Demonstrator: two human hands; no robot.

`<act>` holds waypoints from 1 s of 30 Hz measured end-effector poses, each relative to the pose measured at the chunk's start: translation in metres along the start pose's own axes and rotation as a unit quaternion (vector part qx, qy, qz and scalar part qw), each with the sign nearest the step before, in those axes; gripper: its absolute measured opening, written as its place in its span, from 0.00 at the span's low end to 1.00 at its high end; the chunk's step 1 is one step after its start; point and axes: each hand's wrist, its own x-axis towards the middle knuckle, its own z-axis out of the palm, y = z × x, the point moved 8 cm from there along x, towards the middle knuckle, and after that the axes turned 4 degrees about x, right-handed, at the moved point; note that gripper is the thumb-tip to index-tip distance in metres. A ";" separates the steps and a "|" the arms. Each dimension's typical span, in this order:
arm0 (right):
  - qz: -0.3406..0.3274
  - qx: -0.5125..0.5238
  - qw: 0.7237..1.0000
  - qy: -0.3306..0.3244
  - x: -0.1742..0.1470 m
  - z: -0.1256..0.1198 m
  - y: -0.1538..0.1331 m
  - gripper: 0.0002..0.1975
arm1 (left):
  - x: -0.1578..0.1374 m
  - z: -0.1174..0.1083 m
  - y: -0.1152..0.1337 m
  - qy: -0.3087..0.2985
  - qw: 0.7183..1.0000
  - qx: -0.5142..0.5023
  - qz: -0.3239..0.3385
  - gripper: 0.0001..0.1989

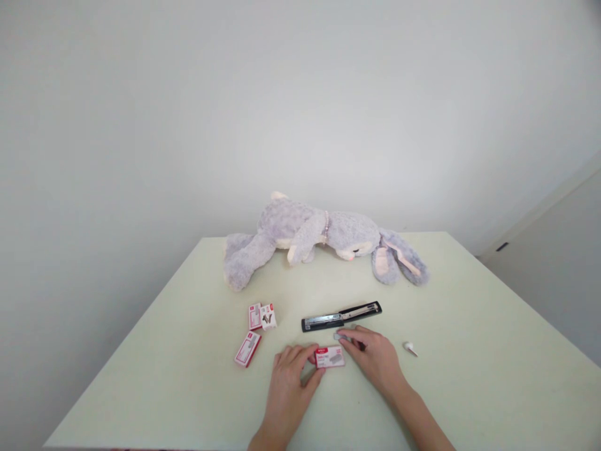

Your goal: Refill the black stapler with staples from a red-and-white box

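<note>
My left hand (293, 379) grips the left end of a red and white staple box (330, 357) between thumb and fingers, low over the table. To its right, my right hand (373, 357) pinches a small grey strip of staples (339, 336) by its right end. Just beyond that strip lies a black stapler (340, 317), swung wide apart so that its metal inside shows. The strip is in front of the stapler's middle and looks separate from it.
Two red and white boxes (247, 349) (254, 316) and a small white box (268, 317) sit at the left. A white earbud (409, 347) lies at the right. Along the back of the pale green table (178, 376) stretches a grey plush rabbit (305, 232), against the wall.
</note>
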 end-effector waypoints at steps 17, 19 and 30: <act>0.002 0.024 1.000 -0.006 -0.003 0.002 0.004 0.13 | 0.055 -0.012 -0.028 0.066 0.997 0.023 -0.029 0.14; -0.003 0.037 0.999 -0.011 -0.004 0.003 0.003 0.13 | 0.054 -0.010 -0.029 0.064 0.997 0.023 -0.025 0.13; -0.085 0.048 0.993 -0.060 0.025 0.006 -0.053 0.12 | 0.044 -0.011 -0.025 0.047 0.999 0.020 -0.006 0.13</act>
